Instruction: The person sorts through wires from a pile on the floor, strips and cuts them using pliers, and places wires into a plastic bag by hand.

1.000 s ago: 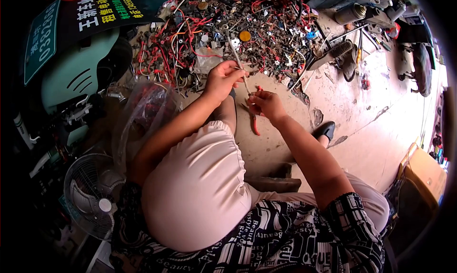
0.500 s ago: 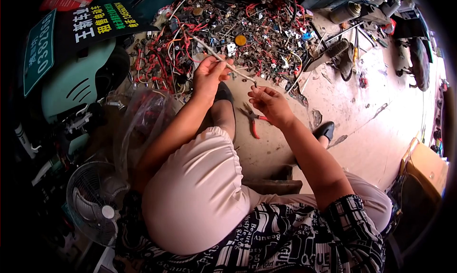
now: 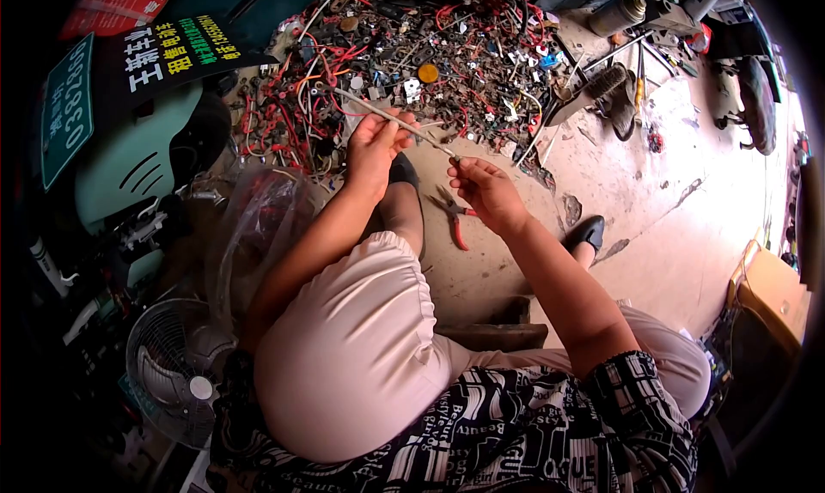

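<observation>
Pale strand [image 3: 361, 104] held, job looking midway

I'm judging this as mid-job: the strand is slanting across, its far end reaching over the heap of scrap [image 3: 490, 51]; no finished result is showing, and I'm not managing to tell how much is left. My left hand [image 3: 371, 155] is pinching it partway along; my right hand [image 3: 488, 193], nearly closed, is gripping its near end. The pliers [image 3: 459, 229] are lying loose on the floor [image 3: 653, 218].
</observation>
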`<state>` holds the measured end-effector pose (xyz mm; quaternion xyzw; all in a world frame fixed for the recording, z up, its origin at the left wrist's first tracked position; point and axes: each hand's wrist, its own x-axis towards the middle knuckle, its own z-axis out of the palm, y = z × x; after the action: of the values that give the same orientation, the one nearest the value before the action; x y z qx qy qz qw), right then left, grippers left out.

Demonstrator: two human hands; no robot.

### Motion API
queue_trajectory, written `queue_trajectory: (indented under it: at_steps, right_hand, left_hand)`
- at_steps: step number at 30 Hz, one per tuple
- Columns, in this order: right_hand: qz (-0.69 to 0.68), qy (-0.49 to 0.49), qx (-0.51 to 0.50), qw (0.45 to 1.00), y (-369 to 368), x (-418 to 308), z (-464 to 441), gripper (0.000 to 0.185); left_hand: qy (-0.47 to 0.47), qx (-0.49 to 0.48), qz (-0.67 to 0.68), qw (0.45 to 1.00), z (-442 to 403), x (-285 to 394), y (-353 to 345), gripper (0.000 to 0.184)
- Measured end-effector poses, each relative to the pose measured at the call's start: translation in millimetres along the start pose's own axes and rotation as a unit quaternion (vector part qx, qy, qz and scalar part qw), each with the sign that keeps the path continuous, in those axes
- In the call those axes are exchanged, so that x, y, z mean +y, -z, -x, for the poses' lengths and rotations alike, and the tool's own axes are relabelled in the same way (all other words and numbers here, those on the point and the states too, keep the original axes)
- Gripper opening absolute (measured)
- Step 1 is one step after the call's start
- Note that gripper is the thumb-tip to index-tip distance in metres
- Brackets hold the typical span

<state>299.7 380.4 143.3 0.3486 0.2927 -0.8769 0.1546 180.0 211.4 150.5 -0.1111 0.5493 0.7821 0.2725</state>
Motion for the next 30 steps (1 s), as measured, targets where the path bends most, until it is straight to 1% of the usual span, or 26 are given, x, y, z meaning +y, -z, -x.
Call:
queue_trajectory:
  at_steps: [2,4,7,11,13,15,17,18,19,20,22,25,26,28,29,30]
  right_hand:
    - [0.009,0.005,-0.005,1.000,-2,2,0,0.016]
    - [0.019,0.010,-0.013,1.000,-4,3,2,0.016]
    - [0.028,0.012,-0.012,0.999,-10,6,6,0.015]
    - [0.023,0.011,-0.015,1.000,-15,11,13,0.016]
    - [0.030,0.021,-0.034,0.999,-17,14,16,0.016]
    - [0.042,0.022,-0.027,0.999,-18,15,16,0.017]
    - [0.055,0.025,-0.023,0.998,-14,14,13,0.017]
    - [0.123,0.031,-0.005,0.992,-7,14,13,0.016]
    - [0.190,0.036,0.014,0.981,-2,11,14,0.016]
    - [0.192,0.037,0.012,0.981,3,9,15,0.016]
    - [0.219,0.055,0.048,0.973,11,6,17,0.014]
    - [0.231,0.058,0.068,0.969,20,6,14,0.013]
    - [0.230,0.057,0.070,0.969,22,8,13,0.013]
    - [0.164,0.031,0.088,0.982,25,8,13,0.012]
    - [0.164,0.032,0.090,0.982,27,8,12,0.012]
    - [0.141,0.027,0.087,0.986,28,9,11,0.011]
  left_hand:
    - [0.007,0.008,0.017,1.000,0,-4,3,0.017]
    - [0.054,0.046,0.041,0.997,-1,-7,5,0.017]
    - [0.083,0.072,0.090,0.990,0,-12,7,0.011]
    - [0.138,0.109,0.134,0.975,4,-19,9,0.012]
    - [0.149,0.114,0.141,0.972,2,-25,14,0.012]
    - [0.164,0.096,0.164,0.968,0,-30,21,0.012]
    - [0.157,0.085,0.155,0.972,-3,-21,25,0.012]
    - [0.155,0.074,0.144,0.975,-3,-16,29,0.012]
    - [0.145,0.085,0.130,0.977,-4,-10,33,0.016]
    - [0.119,0.072,0.113,0.984,-5,-4,39,0.018]
    - [0.079,0.041,0.083,0.993,-4,5,42,0.021]
    - [0.076,0.044,0.068,0.994,-3,7,33,0.021]
    - [0.062,0.039,0.062,0.995,-2,5,30,0.020]
    - [0.057,0.037,0.035,0.997,-1,5,26,0.020]
    - [0.048,0.034,0.008,0.998,-2,6,23,0.020]
    - [0.049,0.033,0.009,0.998,-2,8,21,0.020]
